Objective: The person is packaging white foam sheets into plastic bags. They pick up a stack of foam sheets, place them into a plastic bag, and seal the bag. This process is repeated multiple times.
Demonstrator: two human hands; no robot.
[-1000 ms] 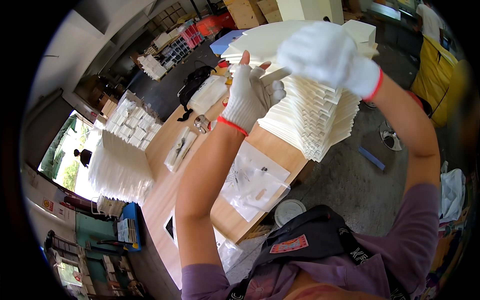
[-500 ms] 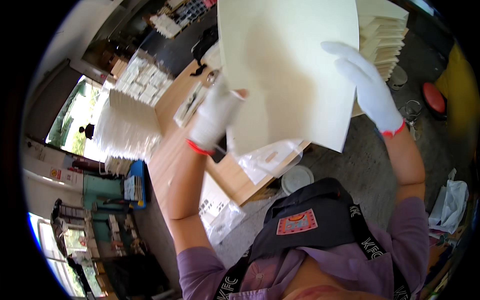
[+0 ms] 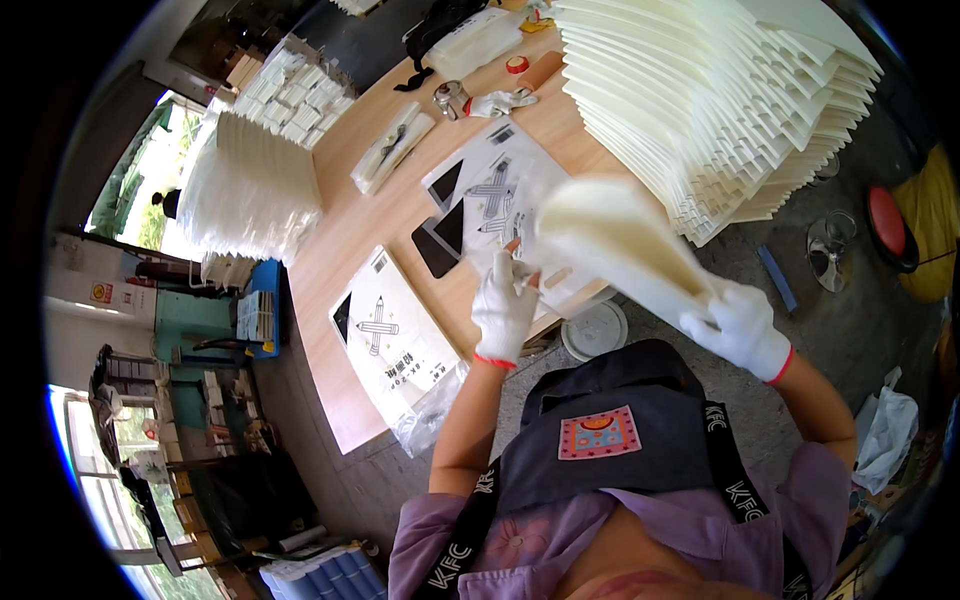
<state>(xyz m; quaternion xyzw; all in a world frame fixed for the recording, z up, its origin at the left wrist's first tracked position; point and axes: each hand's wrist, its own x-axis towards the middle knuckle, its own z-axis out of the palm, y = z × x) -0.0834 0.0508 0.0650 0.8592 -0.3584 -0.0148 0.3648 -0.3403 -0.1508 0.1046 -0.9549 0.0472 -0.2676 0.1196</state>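
My right hand (image 3: 740, 330), in a white glove with a red cuff, grips the near end of a curled cream paper sheaf (image 3: 615, 240). It bows over the table, smeared by motion. My left hand (image 3: 505, 310), gloved with bare fingertips showing, is left of the sheaf with its fingers apart. It is beside a clear plastic bag (image 3: 575, 280) with a handle slot; whether it touches the bag I cannot tell. Beyond lies a printed bag (image 3: 490, 190) with a pencil drawing. A filled printed pack (image 3: 385, 335) lies left of my left hand.
A tall fanned stack of cream paper (image 3: 700, 110) stands at the table's far right. Wrapped paper stacks (image 3: 250, 185) are on the left. On the wooden table (image 3: 335, 220) are a metal cup (image 3: 452, 99) and a spare glove (image 3: 500, 103). A white bucket (image 3: 594, 330) is below the near edge.
The paper has swung down from upright and now curls in my right hand, which has moved lower. My left hand has moved right and down, away from the paper. The tabletop bags have come into view.
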